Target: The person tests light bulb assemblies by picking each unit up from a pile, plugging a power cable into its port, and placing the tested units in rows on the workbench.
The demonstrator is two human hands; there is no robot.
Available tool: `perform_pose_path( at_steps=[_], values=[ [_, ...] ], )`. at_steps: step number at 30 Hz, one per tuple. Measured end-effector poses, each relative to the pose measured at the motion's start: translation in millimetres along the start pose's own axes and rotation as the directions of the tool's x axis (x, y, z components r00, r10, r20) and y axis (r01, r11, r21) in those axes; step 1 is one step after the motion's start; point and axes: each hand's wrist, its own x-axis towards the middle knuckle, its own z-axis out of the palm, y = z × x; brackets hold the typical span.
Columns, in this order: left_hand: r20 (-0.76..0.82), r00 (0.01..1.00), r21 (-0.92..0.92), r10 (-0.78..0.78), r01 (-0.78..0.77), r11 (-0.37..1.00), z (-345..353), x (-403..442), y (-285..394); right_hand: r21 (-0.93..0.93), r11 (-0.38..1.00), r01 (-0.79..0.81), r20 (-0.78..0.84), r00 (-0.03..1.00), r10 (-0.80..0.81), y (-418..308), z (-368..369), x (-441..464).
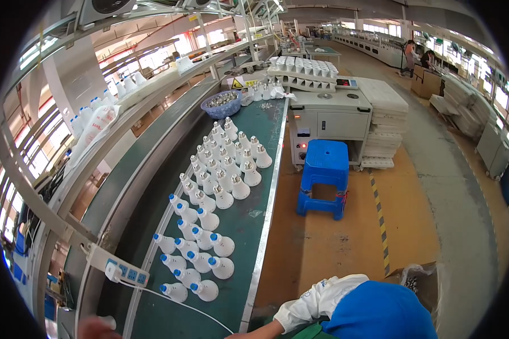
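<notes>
At the bottom left edge, my left hand [99, 329] is a reddish blur; its fingers cannot be made out. Beside it is a small white part [108, 322]. My right hand is out of view. Many white cone-shaped lamp bodies stand on the green bench [249, 226]. Those farther away have silvery metal screw caps [241, 190]; the nearer ones have blue tips [204, 289]. A white cable [178, 303] runs across the bench's near end from a power strip [120, 265].
At the bottom, a co-worker's blue cap [379, 311], white sleeve [316, 302] and bare forearm [266, 330] lie close to the bench edge. A blue stool [326, 152] stands before a grey machine [331, 121]. A blue basket [223, 105] holds metal parts.
</notes>
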Motion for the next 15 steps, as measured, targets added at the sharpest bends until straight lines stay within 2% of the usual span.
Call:
perform_pose_path(
  at_steps=[1,2,3,6,8,10,12,15],
  values=[
    [0.067,0.987,-0.138,0.146,-0.136,0.981,2,20,13,0.059,0.998,-0.025,-0.027,0.999,0.027,-10,-2,-2],
    [0.19,0.932,-0.341,0.31,-0.233,0.911,-2,41,24,0.055,0.998,-0.034,-0.015,0.999,0.035,-6,5,-3],
    [0.18,0.928,-0.639,0.327,-0.142,0.756,-1,53,36,0.057,0.996,-0.072,-0.023,0.997,0.074,2,12,-2],
    [0.084,0.942,-0.641,0.323,-0.197,0.742,-14,33,32,0.047,0.984,-0.17,-0.004,0.985,0.17,-2,17,-5],
    [0.009,0.947,-0.629,0.322,-0.245,0.738,-5,28,43,0.095,0.989,-0.11,-0.057,0.992,0.115,-7,18,-7],
    [-0.046,0.942,-0.615,0.334,-0.29,0.734,14,38,72,0.089,0.989,-0.119,-0.028,0.992,0.122,-11,18,-5],
    [-0.101,0.928,-0.597,0.358,-0.345,0.725,-9,17,54,0.199,0.978,-0.057,-0.036,0.997,0.065,0,26,-5],
    [-0.171,0.905,-0.553,0.39,-0.416,0.722,-23,0,49,0.178,0.983,-0.044,-0.04,0.998,0.051,3,32,-7]
  ],
)
